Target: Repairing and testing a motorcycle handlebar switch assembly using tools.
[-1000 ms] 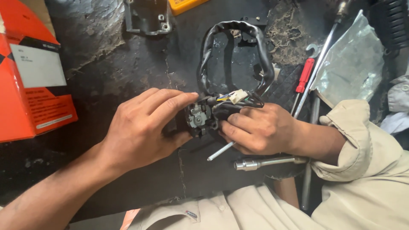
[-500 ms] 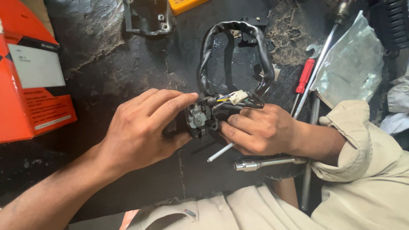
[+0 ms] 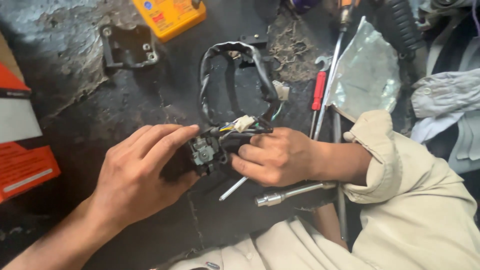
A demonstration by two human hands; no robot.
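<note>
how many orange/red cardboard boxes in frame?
2. One orange and white cardboard box at the left edge, cut off by the frame. One yellow-orange box at the top, above the black plastic housing. Others may lie out of frame.

Bare dark surface (image 3: 100,115) lies open left of the switch unit (image 3: 207,150), between it and the orange box (image 3: 25,165) at the left edge. Toward the far edge, the looped cable (image 3: 260,80) and black bracket (image 3: 127,47) block passage. Screwdrivers (image 3: 318,92) and a socket bar (image 3: 290,192) crowd the right side.
</note>
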